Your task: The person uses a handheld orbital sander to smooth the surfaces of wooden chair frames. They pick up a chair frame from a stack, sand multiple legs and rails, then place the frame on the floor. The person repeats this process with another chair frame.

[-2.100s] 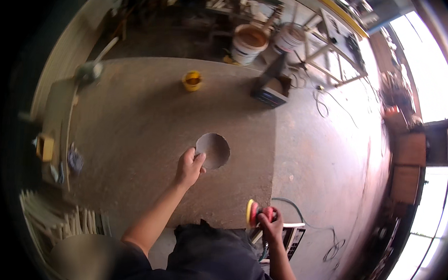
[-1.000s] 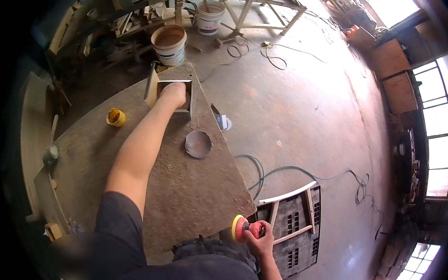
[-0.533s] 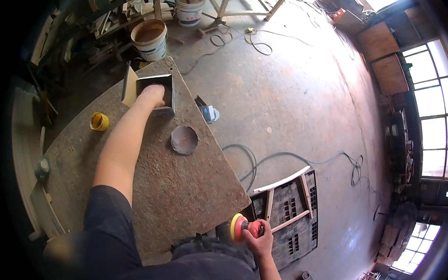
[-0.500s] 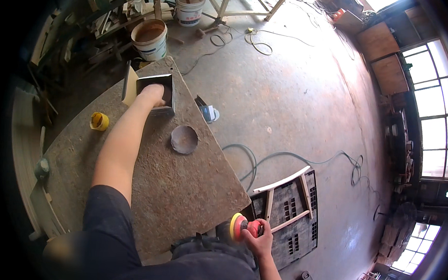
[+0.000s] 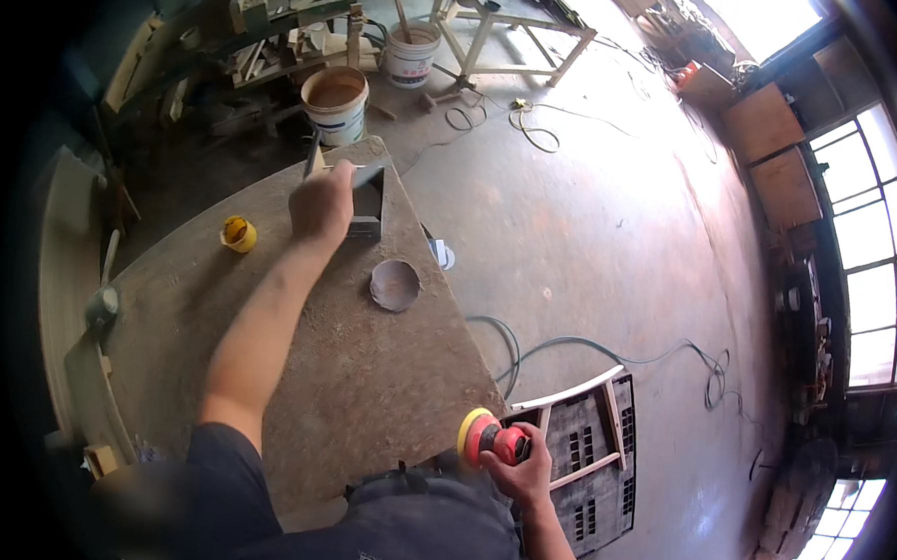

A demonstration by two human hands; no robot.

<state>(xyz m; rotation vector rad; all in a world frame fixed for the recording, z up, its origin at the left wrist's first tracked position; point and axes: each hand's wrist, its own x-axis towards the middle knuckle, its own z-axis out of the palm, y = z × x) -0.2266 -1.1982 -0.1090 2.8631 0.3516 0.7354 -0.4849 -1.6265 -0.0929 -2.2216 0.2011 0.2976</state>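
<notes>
My left hand (image 5: pixel 322 206) is closed at the open box (image 5: pixel 365 224), near the table's far corner. From its fingers sticks a thin grey sanding disc (image 5: pixel 371 173), seen nearly edge-on above the box. The box's raised lid (image 5: pixel 313 156) is partly hidden behind the hand. My right hand (image 5: pixel 523 473) grips a red orbital sander (image 5: pixel 491 442) with its yellow pad facing left, just off the table's near right edge. On the tabletop lies a round grey disc (image 5: pixel 395 285) with curled edges, apart from both hands.
A yellow tub (image 5: pixel 238 234) stands on the worn table (image 5: pixel 314 374), left of my forearm. Right of the table, a wooden frame (image 5: pixel 574 386) lies on a black slotted panel (image 5: pixel 609 507). A green hose (image 5: pixel 606 347) crosses the floor. Buckets (image 5: pixel 334 100) and timber stand beyond.
My left hand has come up out of the box, now with the sanding disc in its fingers. My right hand still holds the sander, its pad tilted slightly more upward. The view has shifted.
</notes>
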